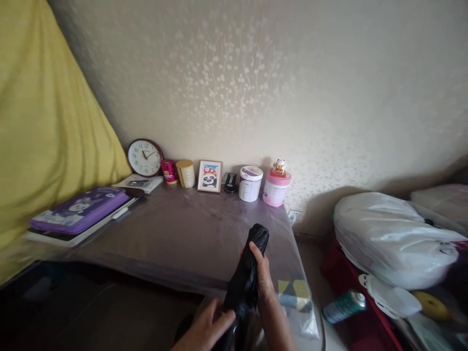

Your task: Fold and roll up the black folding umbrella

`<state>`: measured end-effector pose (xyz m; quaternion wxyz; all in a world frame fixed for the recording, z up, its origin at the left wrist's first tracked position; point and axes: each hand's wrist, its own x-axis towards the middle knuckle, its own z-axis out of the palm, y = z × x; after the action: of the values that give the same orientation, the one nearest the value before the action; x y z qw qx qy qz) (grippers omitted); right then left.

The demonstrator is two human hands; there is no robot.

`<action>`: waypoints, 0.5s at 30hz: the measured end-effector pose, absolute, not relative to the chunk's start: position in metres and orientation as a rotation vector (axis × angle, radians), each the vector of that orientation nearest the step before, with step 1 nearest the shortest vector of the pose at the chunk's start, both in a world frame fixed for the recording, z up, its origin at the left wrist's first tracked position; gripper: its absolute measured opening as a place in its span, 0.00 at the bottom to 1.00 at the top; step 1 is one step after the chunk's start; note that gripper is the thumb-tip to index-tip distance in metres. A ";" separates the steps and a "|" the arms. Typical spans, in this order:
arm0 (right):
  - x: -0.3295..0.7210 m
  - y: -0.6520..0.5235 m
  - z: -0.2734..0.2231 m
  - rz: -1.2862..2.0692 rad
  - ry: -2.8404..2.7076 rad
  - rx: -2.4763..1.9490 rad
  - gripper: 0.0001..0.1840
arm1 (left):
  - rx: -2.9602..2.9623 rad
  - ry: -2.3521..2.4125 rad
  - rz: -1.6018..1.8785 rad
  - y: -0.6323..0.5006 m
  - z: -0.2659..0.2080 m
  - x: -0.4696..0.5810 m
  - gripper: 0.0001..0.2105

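A long, creased black bundle that looks like a folded umbrella (241,280) slants up and away from me over the near edge of the table. My right hand (261,273) is wrapped round its upper part from the right, with the thumb lying along the top. Lower down, my left hand (210,321) closes its thumb and fingers on the bundle's left side. The bottom end of the bundle runs into shadow between my forearms, so its shape there is hard to make out.
The table (175,229) has a clear plastic cover. Along the wall stand a clock (145,157), tins, a panda picture (209,176) and lidded tubs (250,184). A purple case (78,209) lies left. Right of the table are a spray can (343,306) and white bags (391,234).
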<state>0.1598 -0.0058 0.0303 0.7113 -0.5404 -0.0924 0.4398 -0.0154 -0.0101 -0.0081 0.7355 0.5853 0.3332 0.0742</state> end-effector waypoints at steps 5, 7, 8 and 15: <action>0.152 -0.005 0.031 1.008 -0.215 -1.179 0.24 | 1.125 0.669 0.394 0.004 0.022 -0.001 0.30; 0.149 -0.004 0.029 1.022 -0.229 -1.165 0.24 | 1.127 0.610 0.407 0.005 0.028 0.004 0.30; 0.148 -0.004 0.028 1.035 -0.237 -1.155 0.24 | 1.136 0.594 0.409 0.005 0.029 0.006 0.29; 0.146 -0.006 0.027 1.123 -0.235 -1.076 0.25 | 0.885 0.461 0.418 0.002 0.003 0.019 0.36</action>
<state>0.1456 -0.0059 0.0273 0.7062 -0.4844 -0.1057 0.5054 0.0193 0.0022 0.0032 0.8572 0.4214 0.2192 0.1989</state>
